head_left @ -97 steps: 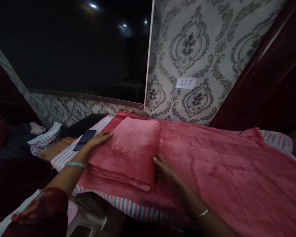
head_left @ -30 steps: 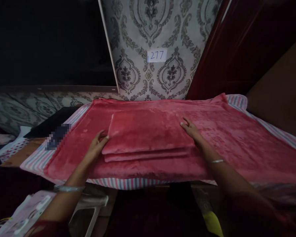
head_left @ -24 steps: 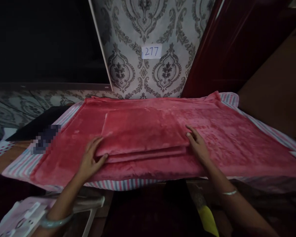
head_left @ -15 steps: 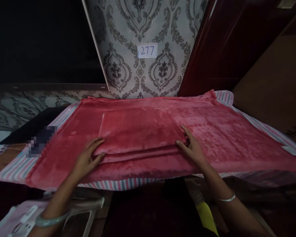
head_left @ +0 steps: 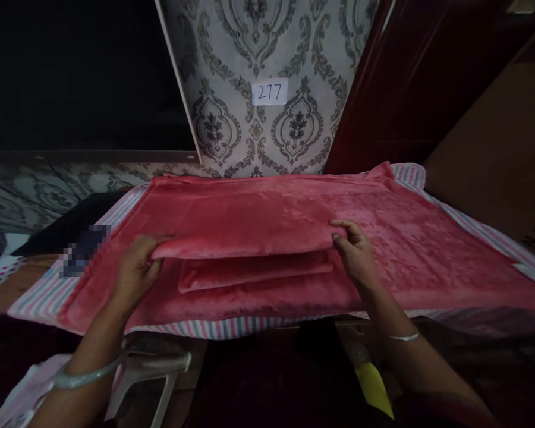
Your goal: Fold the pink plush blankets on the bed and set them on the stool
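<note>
A folded red plush cloth (head_left: 245,229) lies at the middle of a wide red plush cover (head_left: 419,249) of much the same colour. Its upper layer is raised at the front edge, above a lower fold (head_left: 254,274). My left hand (head_left: 136,267) is closed on the left front corner of that layer, its fingertips partly hidden. At the right front corner, my right hand (head_left: 355,249) pinches the cloth between thumb and fingers.
Striped fabric (head_left: 232,330) shows under the red cover along the table edges. A dark screen (head_left: 84,77) stands at the back left. A white plastic stool (head_left: 164,368) is below on the left. On the patterned wall hangs a paper marked 277 (head_left: 270,91).
Both hands have lifted the front edge of the upper layer up and away from the lower fold. My left hand has shifted left and the layer is stretched wider.
</note>
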Available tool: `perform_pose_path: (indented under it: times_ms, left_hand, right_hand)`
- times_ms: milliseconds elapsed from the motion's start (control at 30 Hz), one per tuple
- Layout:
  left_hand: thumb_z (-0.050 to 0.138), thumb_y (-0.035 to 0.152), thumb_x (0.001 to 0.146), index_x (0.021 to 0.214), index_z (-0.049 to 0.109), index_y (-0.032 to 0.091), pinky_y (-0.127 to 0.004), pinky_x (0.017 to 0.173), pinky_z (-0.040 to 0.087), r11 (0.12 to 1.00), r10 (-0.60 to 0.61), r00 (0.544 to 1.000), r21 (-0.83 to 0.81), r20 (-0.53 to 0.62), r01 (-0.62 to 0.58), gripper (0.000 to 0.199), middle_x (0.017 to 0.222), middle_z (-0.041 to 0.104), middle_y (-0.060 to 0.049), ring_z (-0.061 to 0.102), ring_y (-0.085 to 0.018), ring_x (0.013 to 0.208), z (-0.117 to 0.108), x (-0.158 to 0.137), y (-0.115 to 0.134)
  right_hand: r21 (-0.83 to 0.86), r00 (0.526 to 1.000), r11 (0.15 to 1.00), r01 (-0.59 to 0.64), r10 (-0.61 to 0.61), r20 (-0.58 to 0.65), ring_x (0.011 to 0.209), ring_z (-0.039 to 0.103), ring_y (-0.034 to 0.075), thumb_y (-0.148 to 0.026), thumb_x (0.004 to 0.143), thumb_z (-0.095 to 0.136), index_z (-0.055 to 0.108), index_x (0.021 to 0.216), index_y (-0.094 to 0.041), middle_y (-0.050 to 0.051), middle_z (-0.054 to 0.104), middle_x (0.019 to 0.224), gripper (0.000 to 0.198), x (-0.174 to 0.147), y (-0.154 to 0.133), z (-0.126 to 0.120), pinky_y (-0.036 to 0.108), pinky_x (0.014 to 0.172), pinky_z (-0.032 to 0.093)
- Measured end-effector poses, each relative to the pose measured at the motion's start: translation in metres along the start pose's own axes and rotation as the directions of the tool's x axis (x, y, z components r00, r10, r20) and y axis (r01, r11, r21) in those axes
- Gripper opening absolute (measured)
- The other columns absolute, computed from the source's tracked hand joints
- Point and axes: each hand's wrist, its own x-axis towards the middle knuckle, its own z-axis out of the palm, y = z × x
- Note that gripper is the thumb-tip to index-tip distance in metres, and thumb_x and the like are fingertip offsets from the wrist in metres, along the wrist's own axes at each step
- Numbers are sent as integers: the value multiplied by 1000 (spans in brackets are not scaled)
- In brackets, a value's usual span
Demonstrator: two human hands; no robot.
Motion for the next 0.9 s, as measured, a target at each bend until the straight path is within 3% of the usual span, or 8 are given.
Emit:
perform_pose_path:
  times_ms: [100, 167, 333, 400, 500, 633, 767, 900]
  left_hand:
    - [54, 39, 80, 102, 73, 26, -48, 105, 51, 998, 55, 986, -33, 155, -50, 32, 118, 74, -9, 66, -32, 114, 13, -21, -11]
    - [58, 43, 76, 103, 74, 27, -50, 106, 50, 998, 21, 975, -59, 220, -9, 35, 124, 72, -10, 66, -34, 117, 20, -32, -15]
    - [70, 53, 72, 112, 75, 30, -46, 112, 46, 972, -96, 968, -188, 231, 142, 46, 132, 70, -8, 60, -34, 128, 10, -33, -12]
    - [71, 61, 71, 112, 74, 29, -44, 105, 51, 933, -211, 960, -255, 184, 254, 52, 124, 73, -9, 65, -33, 119, 5, -22, -7]
    - [73, 72, 65, 107, 74, 23, -39, 89, 56, 837, -426, 890, -302, 164, 457, 65, 106, 76, -10, 69, -30, 98, 8, 2, -1]
    - [80, 73, 52, 104, 72, 16, -32, 72, 53, 711, -532, 810, -389, 247, 586, 78, 95, 74, -9, 66, -25, 85, 23, 36, 0]
    - [90, 54, 52, 98, 71, 16, -28, 63, 48, 615, -613, 751, -449, 244, 648, 63, 84, 71, -6, 65, -21, 75, 38, 73, -5]
    - [92, 41, 53, 81, 66, 17, -27, 58, 47, 585, -680, 709, -444, 189, 679, 45, 72, 67, -4, 65, -21, 69, 51, 114, -14]
  right_hand:
    - [-59, 996, 995, -83, 85, 27, 74, 55, 20, -40, 72, 60, 67, 100, -28, 1, 65, 87, 32, -16, 21, -6, 34, 71, 47]
    - [-85, 992, 990, -110, 115, 53, 71, 55, 21, -42, 74, 60, 67, 100, -29, 1, 64, 82, 30, -24, 32, -9, 34, 69, 47]
    - [-16, 995, 996, -93, 93, -20, 104, 64, 26, -50, 75, 66, 67, 109, -27, 5, 71, 113, 41, -12, 41, -13, 39, 92, 51]
    - [20, 989, 989, -146, 147, -22, 110, 64, 28, -54, 74, 68, 66, 112, -27, 7, 71, 115, 46, 2, 42, -12, 40, 95, 51]
    - [20, 970, 970, -241, 240, 22, 101, 68, 28, -53, 72, 71, 66, 116, -27, 6, 74, 106, 52, 26, 41, -7, 39, 87, 55]
    - [59, 924, 923, -380, 376, 62, 87, 70, 25, -42, 70, 73, 66, 118, -22, 5, 75, 95, 53, 56, 37, 4, 35, 75, 56]
    - [47, 905, 905, -423, 420, 69, 82, 71, 23, -31, 72, 74, 67, 121, -18, 5, 75, 87, 51, 85, 33, 13, 32, 73, 57]
    - [30, 891, 893, -448, 444, 92, 85, 73, 24, -25, 76, 73, 67, 125, -18, 7, 78, 92, 49, 111, 27, 24, 35, 78, 60]
